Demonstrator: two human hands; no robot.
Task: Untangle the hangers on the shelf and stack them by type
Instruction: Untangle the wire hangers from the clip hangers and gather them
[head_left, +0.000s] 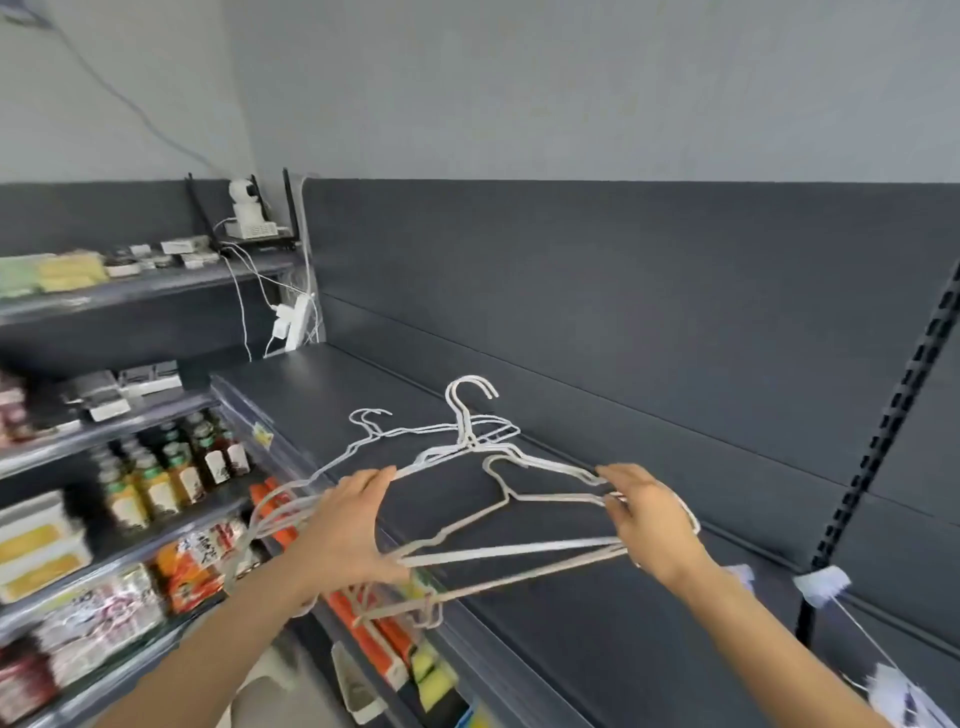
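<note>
A tangle of several white wire hangers (498, 556) hangs just above the dark grey shelf (597, 623). My left hand (353, 525) grips the left ends of the bundle, fingers curled round the wires. At the right ends, my right hand (647, 512) pinches the corners of the hangers. Two hooks (470, 389) stick up at the back of the tangle, and thinner hooks (369, 415) lie further left. Some hanger ends droop past the shelf's front edge below my left hand.
To the left stand shelves with bottles (171, 467), packets (104, 618) and boxes. A camera and router (249, 218) sit on the top left shelf, with white cables and a power strip (296, 322). A slotted upright (883, 415) stands at the right.
</note>
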